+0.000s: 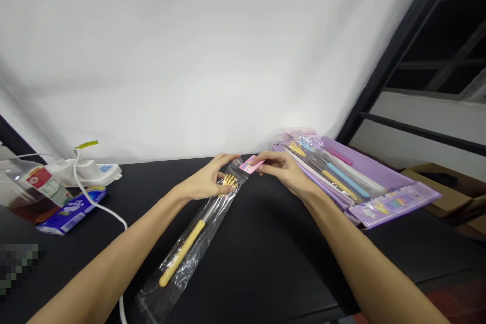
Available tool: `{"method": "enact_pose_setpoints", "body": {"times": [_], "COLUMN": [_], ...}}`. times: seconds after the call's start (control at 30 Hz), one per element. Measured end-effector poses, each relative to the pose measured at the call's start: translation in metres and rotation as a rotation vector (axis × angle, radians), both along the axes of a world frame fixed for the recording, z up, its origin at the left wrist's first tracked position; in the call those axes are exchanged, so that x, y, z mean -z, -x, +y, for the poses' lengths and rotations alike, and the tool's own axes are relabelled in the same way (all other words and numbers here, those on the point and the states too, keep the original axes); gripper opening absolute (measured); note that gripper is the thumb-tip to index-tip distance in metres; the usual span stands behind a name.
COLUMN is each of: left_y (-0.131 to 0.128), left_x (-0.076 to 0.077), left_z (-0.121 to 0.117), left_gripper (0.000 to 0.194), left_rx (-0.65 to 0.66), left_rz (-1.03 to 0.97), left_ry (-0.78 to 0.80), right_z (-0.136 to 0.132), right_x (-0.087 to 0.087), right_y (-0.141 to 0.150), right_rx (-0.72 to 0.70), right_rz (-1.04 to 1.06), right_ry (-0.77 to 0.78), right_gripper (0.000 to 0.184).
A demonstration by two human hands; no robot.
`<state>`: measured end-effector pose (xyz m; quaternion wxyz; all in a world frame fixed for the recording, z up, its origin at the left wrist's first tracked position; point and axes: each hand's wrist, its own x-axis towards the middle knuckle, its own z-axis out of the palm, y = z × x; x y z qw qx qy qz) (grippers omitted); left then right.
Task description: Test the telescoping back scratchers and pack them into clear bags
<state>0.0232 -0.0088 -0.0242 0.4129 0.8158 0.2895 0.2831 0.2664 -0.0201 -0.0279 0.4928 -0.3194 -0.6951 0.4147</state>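
Observation:
A yellow back scratcher (185, 252) with a metal shaft and a claw-shaped head lies slanted inside a clear plastic sleeve (197, 253) on the black tabletop. My left hand (207, 178) pinches the sleeve around the claw end. At the sleeve's top edge, a small pink card (251, 164) is between the thumb and fingers of my right hand (283, 169). To the right, a purple display box (364, 154) holds several bagged back scratchers (336, 164) with yellow, blue and pink handles.
On the left stand a bottle of brown liquid (38, 190), a blue packet (72, 212) and a white power strip (108, 173). A white cable (104, 205) runs across the table beneath my left forearm. Cardboard boxes (446, 190) are beyond the table at right.

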Motion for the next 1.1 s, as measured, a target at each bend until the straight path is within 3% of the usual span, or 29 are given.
{"method": "enact_pose_setpoints", "body": {"times": [0.07, 0.17, 0.37, 0.47, 0.6, 0.67, 0.8, 0.97, 1.1], "left_y": [-0.001, -0.001, -0.002, -0.002, -0.001, -0.001, -0.001, -0.001, -0.001], "left_x": [-0.001, -0.001, -0.001, -0.003, -0.005, -0.004, -0.002, -0.001, -0.002], "left_z": [-0.001, -0.001, -0.003, -0.005, -0.005, -0.004, -0.004, -0.005, -0.004], "left_gripper": [0.074, 0.075, 0.081, 0.082, 0.085, 0.086, 0.072, 0.063, 0.037], "left_rx": [0.026, 0.054, 0.011, 0.007, 0.022, 0.036, 0.062, 0.063, 0.06], "left_rz": [-0.015, -0.027, -0.014, -0.018, -0.024, -0.025, -0.039, -0.049, 0.008], "left_ry": [0.002, -0.002, -0.032, -0.004, 0.056, 0.083, 0.103, 0.116, 0.057], "right_z": [-0.001, -0.001, 0.0, 0.002, 0.002, 0.0, -0.004, -0.005, -0.004], "right_x": [0.0, 0.0, 0.007, 0.011, 0.011, 0.008, 0.002, -0.002, -0.006], "right_y": [0.0, 0.003, 0.01, 0.012, 0.01, 0.009, 0.01, 0.009, 0.006], "right_rx": [-0.05, 0.008, 0.013, 0.15, 0.358, 0.412, 0.471, 0.522, 0.546], "right_rz": [0.0, -0.001, -0.099, -0.147, -0.219, -0.258, -0.376, -0.366, -0.126], "right_ry": [-0.005, 0.014, -0.004, -0.127, -0.274, -0.32, -0.421, -0.47, -0.356], "right_gripper": [0.013, 0.012, 0.03, 0.02, 0.037, 0.035, 0.01, 0.013, 0.02]}}
